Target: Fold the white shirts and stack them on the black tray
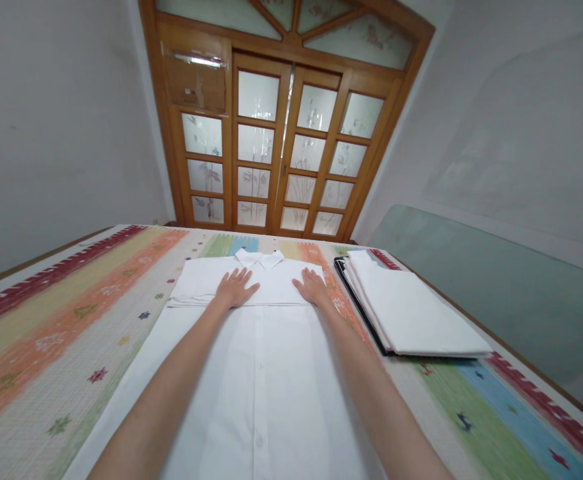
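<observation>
A white button-up shirt (241, 387) lies flat, its collar (259, 259) at the far end and its button strip running toward me. Across its upper part the sleeves look folded in a band. My left hand (235, 288) rests flat on the left of this band with fingers spread. On the band's right side lies my right hand (312, 287), palm down and fingers apart. Neither hand grips anything. My forearms cover parts of the shirt's lower sides.
To the right sits a stack of folded white clothes (416, 307) with a black item (366, 313) at its bottom. A striped, patterned cloth (71, 320) covers the table. Beyond are wooden glass-paned doors (281, 173); a pale green panel (496, 267) stands along the right wall.
</observation>
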Demonstrator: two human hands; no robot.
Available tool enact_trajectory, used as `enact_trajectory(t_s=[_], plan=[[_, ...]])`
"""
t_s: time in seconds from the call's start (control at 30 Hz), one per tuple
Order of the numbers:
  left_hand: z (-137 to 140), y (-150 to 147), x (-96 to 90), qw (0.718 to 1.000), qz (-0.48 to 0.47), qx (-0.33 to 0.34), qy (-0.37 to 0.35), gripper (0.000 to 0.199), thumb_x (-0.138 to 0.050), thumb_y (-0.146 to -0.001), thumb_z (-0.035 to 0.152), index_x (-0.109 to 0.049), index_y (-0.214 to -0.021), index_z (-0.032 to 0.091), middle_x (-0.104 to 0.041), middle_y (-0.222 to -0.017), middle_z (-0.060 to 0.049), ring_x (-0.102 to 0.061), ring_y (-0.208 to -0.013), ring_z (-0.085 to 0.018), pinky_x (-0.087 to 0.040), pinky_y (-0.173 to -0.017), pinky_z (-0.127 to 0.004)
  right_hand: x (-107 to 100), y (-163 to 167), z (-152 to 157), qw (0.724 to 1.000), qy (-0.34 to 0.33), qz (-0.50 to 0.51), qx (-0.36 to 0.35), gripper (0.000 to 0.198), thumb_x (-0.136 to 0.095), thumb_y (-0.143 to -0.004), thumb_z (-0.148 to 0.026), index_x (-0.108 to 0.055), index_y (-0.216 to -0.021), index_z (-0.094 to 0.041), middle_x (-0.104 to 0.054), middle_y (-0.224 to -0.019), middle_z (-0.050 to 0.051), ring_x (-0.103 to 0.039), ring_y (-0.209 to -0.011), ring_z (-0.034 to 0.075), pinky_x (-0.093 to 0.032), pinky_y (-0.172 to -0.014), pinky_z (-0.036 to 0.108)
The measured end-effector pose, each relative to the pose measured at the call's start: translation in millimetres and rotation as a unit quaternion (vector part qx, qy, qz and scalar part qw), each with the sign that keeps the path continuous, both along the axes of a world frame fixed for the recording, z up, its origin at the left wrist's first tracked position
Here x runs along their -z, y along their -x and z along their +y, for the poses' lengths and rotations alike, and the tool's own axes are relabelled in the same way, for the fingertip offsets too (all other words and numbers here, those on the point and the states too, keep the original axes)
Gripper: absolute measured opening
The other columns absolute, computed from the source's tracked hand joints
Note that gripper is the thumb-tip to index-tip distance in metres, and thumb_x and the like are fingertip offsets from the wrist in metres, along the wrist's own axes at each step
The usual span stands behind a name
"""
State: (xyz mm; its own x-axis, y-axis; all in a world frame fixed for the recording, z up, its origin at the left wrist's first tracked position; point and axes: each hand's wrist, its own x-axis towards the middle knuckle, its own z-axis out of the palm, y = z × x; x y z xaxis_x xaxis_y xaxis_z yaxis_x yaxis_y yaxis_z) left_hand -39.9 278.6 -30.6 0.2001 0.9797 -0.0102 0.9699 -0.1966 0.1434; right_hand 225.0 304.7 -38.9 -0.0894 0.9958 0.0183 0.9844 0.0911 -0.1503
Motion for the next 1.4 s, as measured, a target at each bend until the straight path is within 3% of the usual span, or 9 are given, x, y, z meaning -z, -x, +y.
enact_trajectory(t_s=[0.17, 0.37, 0.57, 0.8, 1.03, 1.4], plan=[[-3.9, 39.9, 2.1, 0.999, 0.029, -0.014, -0.01, 0.074, -0.016, -0.091, 0.06, -0.022, -0.15, 0.015, -0.017, -0.158, -0.008, -0.012, -0.145, -0.026, -0.011, -0.116, -0.047, -0.1, -1.0, 3.3, 1.0, 0.015, 0.008, 0.002, 0.074, -0.022, -0.095, -0.054, -0.02, -0.15, -0.004, -0.014, -0.157, 0.013, -0.012, -0.145, 0.027, -0.012, -0.115, 0.039], [-11.1, 61.0, 6.6, 0.998, 0.053, 0.017, -0.022, 0.061, -0.014, -0.096, 0.042, -0.024, -0.15, 0.015, -0.021, -0.156, -0.009, -0.015, -0.145, -0.024, -0.017, -0.114, -0.048, 3.6, -4.9, 5.8, 1.0, 0.015, -0.001, -0.013, 0.076, -0.023, -0.094, -0.058, -0.021, -0.15, -0.007, -0.014, -0.157, 0.012, -0.011, -0.145, 0.028, -0.011, -0.115, 0.04], [-18.3, 71.0, 8.5, 0.996, 0.07, 0.021, -0.047, 0.058, -0.013, -0.096, 0.033, -0.028, -0.148, 0.011, -0.026, -0.155, -0.011, -0.02, -0.144, -0.024, -0.021, -0.113, -0.047, 4.5, -5.5, 2.5, 1.0, 0.008, -0.008, -0.026, 0.075, -0.021, -0.094, -0.058, -0.022, -0.149, -0.007, -0.014, -0.157, 0.013, -0.011, -0.145, 0.028, -0.009, -0.115, 0.04], [-22.0, 70.3, 6.9, 0.997, 0.063, 0.006, -0.046, 0.057, -0.015, -0.096, 0.034, -0.029, -0.148, 0.014, -0.027, -0.155, -0.01, -0.02, -0.144, -0.022, -0.02, -0.114, -0.047, 1.5, -3.8, -5.1, 0.999, 0.017, -0.025, -0.027, 0.074, -0.017, -0.095, -0.057, -0.019, -0.15, -0.008, -0.01, -0.158, 0.012, -0.009, -0.145, 0.029, -0.009, -0.115, 0.041], [-30.0, 66.1, 3.3, 0.996, 0.047, -0.028, -0.072, 0.055, -0.022, -0.096, 0.035, -0.037, -0.143, 0.011, -0.034, -0.151, -0.012, -0.028, -0.141, -0.023, -0.023, -0.114, -0.044, 5.4, 5.3, -35.1, 0.999, -0.014, -0.04, -0.01, 0.066, -0.018, -0.097, -0.049, -0.021, -0.15, -0.009, -0.014, -0.158, 0.012, -0.008, -0.145, 0.03, -0.009, -0.115, 0.043], [-44.5, 68.9, 5.8, 0.994, 0.05, -0.017, -0.093, 0.055, -0.023, -0.095, 0.032, -0.04, -0.141, 0.008, -0.038, -0.149, -0.014, -0.031, -0.14, -0.025, -0.024, -0.114, -0.043, 11.2, -1.9, -108.4, 0.977, -0.059, -0.029, -0.201, 0.07, -0.016, -0.096, -0.059, -0.026, -0.15, -0.015, -0.017, -0.157, 0.009, -0.008, -0.145, 0.028, -0.011, -0.116, 0.045]])
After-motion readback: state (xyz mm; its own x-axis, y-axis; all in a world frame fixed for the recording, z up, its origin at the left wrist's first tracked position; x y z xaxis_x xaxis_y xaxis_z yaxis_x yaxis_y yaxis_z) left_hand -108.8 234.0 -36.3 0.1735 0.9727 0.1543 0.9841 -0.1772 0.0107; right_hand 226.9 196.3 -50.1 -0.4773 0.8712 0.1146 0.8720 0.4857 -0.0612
